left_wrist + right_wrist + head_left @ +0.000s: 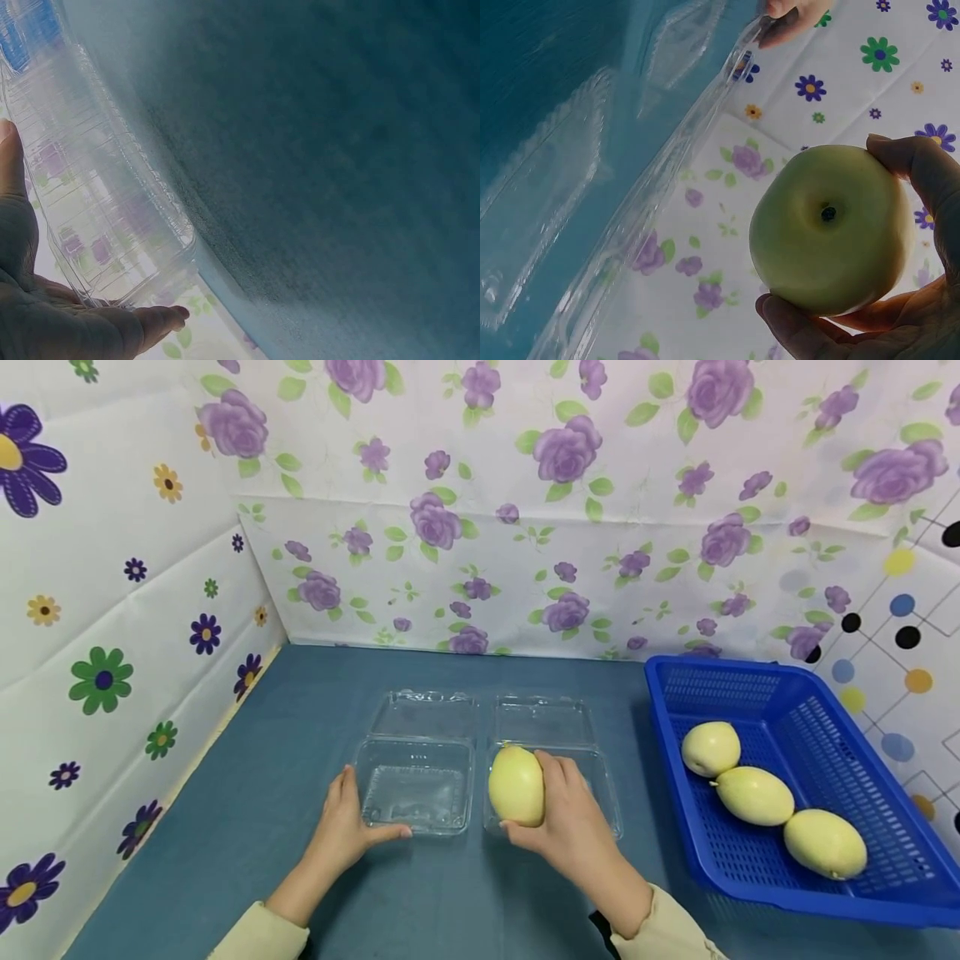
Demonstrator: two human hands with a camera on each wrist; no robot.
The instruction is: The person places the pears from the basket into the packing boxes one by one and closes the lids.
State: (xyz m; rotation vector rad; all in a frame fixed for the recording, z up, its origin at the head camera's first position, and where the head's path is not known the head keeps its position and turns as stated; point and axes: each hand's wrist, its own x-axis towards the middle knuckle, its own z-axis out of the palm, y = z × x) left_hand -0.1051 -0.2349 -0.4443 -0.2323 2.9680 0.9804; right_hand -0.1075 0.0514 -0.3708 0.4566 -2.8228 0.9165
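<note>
My right hand (573, 814) grips a pale yellow pear (516, 785) over the right clear plastic clamshell box (606, 789). In the right wrist view, the pear's dark, sunken end (828, 214) faces the camera, with thumb and fingers around its sides. My left hand (345, 827) is at the near left corner of the left clear clamshell box (416, 789), thumb along its front and fingers by its left side. From the left wrist, that box (112, 202) appears between the spread thumb and fingers. Both lids lie folded back, away from me.
To the right stands a blue plastic basket (678, 835) with three more pale yellow pears (753, 796) in it. A blue-grey cloth (247, 793) covers the table. Flower-patterned sheeting (495, 527) rises behind the table and along its left side.
</note>
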